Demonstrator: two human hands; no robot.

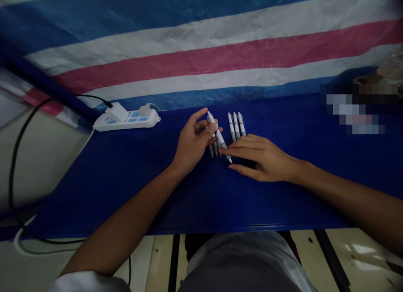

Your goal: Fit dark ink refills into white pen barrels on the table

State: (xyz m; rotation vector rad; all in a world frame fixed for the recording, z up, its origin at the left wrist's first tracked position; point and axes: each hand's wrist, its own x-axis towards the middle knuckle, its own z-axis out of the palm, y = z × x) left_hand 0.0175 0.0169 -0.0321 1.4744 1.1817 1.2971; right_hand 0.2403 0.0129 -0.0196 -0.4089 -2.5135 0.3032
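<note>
My left hand (192, 144) is closed on a white click pen (221, 137), pinched between thumb and fingers. The pen slants, its clicker end up and its metal tip down toward the right. Beneath it, several similar pens (215, 150) lie side by side on the blue table (189, 199), partly hidden by my left hand. My right hand (263, 158) is open, its thumb and fingers apart around the tip end of the held pen. Whether a fingertip touches the pen, I cannot tell. Just beyond my right fingers lie three more white pens (236, 126) in a row, their lower ends covered.
A white power strip (132, 123) with a plugged-in adapter (118, 112) sits at the back left. A black cable (19, 141) loops down the left side. Striped plastic sheeting (201, 57) hangs behind the table. Blurred items (355, 111) stand at the back right.
</note>
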